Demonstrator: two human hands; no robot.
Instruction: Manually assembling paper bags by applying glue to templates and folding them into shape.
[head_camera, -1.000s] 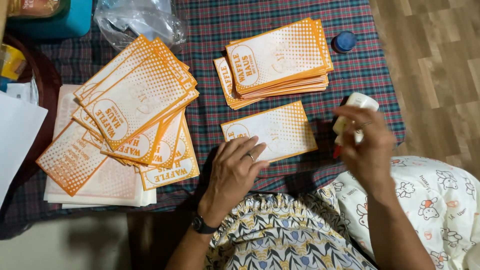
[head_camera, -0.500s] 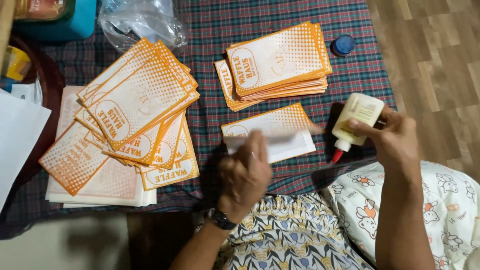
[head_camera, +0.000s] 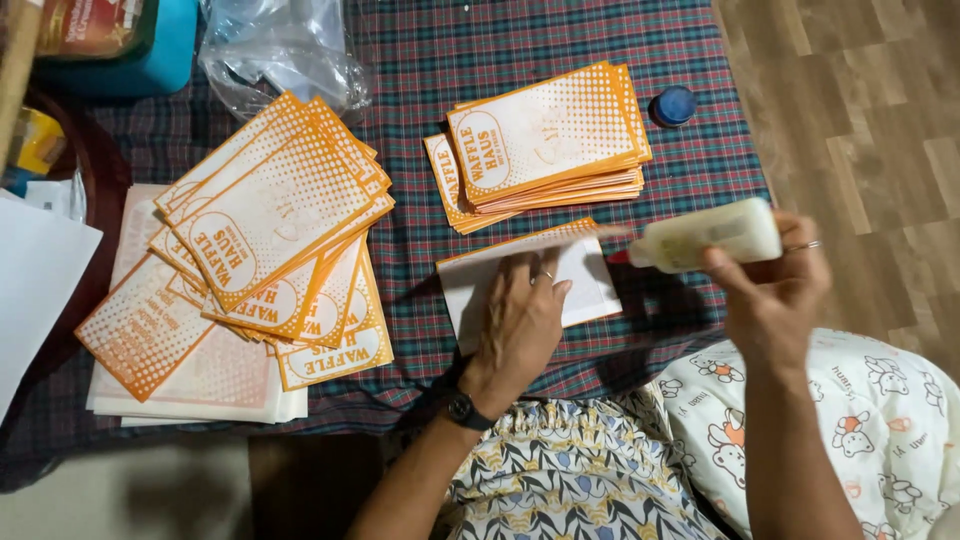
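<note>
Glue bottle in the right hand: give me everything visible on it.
The glue bottle is a small, pale cream plastic squeeze bottle, somewhat blurred. It lies nearly level in the air, its red nozzle pointing left toward the folded-up edge of the paper bag. The right hand grips its rear half, fingers wrapped over it. Its cap is off; a blue cap sits apart on the plaid cloth. Whether the tip touches the paper cannot be told.

Head view, steeply down, close.
</note>
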